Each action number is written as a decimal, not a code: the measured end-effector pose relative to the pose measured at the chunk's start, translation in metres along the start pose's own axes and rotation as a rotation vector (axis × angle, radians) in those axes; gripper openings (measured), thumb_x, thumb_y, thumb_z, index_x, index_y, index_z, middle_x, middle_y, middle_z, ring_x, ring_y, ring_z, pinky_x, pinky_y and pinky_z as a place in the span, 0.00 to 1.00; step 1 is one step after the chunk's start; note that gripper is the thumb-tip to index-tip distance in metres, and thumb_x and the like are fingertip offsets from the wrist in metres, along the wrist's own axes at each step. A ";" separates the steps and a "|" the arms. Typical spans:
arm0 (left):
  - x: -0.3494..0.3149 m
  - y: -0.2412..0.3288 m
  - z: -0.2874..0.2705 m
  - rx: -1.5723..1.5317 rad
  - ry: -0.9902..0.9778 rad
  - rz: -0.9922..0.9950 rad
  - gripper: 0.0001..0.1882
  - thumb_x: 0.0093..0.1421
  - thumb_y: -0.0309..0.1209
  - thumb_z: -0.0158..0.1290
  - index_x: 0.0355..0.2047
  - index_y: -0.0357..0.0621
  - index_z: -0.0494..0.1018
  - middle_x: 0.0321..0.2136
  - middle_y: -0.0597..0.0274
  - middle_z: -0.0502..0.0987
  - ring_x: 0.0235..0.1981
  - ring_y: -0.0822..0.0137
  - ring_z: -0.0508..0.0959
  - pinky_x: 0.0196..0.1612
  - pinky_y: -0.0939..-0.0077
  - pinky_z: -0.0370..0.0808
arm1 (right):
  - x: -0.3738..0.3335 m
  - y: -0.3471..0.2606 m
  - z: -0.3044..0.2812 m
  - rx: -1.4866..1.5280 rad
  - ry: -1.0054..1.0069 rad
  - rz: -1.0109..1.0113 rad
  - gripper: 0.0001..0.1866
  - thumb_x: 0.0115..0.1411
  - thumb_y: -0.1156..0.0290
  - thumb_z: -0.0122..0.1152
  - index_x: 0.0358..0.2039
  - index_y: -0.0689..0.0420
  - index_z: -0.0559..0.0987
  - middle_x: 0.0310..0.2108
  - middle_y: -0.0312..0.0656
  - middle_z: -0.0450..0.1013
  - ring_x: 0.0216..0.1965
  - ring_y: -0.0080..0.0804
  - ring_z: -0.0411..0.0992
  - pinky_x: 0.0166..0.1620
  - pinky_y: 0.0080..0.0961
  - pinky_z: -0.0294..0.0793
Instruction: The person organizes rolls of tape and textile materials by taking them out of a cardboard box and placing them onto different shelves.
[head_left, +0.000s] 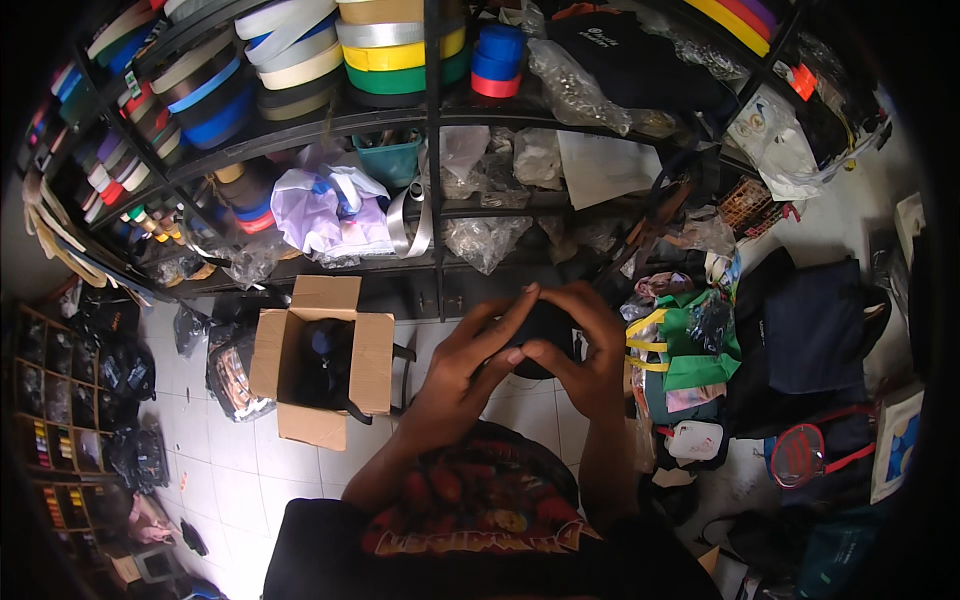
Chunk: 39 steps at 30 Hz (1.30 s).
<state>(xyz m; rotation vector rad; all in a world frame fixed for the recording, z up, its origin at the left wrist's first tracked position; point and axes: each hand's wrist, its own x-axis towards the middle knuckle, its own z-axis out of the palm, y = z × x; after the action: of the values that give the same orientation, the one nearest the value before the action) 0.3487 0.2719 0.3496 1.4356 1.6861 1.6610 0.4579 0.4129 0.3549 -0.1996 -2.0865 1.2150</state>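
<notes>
In front of my chest I raise both hands with their tips brought together. My left hand has its fingers stretched out, pointing up and to the right, with the thumb below them. My right hand mirrors it, fingers reaching up and left, its thumb close to the left thumb. The fingers and thumbs frame a gap. Through this gap a dark rounded thing shows; its kind and its distance from the hands I cannot make out. Neither hand visibly holds anything.
An open cardboard box with dark contents stands left of my hands. Ahead, a black shelf carries rolls of coloured webbing and plastic bags. Bags, including a green one, crowd the right, near a red racket.
</notes>
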 end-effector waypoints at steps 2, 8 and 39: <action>0.000 -0.003 0.020 -0.126 -0.003 0.004 0.27 0.65 0.28 0.51 0.64 0.41 0.61 0.49 0.50 0.71 0.48 0.62 0.74 0.54 0.70 0.68 | -0.013 -0.001 -0.017 -0.036 0.049 -0.011 0.20 0.48 0.69 0.72 0.43 0.61 0.79 0.37 0.41 0.74 0.40 0.31 0.74 0.43 0.25 0.70; -0.006 0.003 0.080 -0.507 0.109 -0.172 0.25 0.62 0.29 0.56 0.59 0.36 0.65 0.47 0.56 0.75 0.50 0.68 0.74 0.54 0.75 0.69 | -0.046 0.005 -0.042 0.133 0.261 0.037 0.18 0.49 0.71 0.69 0.41 0.62 0.80 0.32 0.38 0.71 0.36 0.27 0.70 0.41 0.21 0.67; 0.025 -0.067 0.004 -0.392 0.304 -0.157 0.23 0.60 0.23 0.58 0.57 0.34 0.69 0.46 0.57 0.77 0.46 0.72 0.75 0.51 0.79 0.71 | 0.039 0.047 0.021 0.194 -0.064 0.168 0.16 0.59 0.69 0.64 0.47 0.62 0.79 0.41 0.39 0.75 0.44 0.24 0.71 0.49 0.21 0.68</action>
<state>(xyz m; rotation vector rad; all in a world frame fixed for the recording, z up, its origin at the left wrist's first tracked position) 0.3150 0.3095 0.2980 0.8833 1.4596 2.0532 0.4058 0.4417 0.3300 -0.2533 -2.0225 1.5332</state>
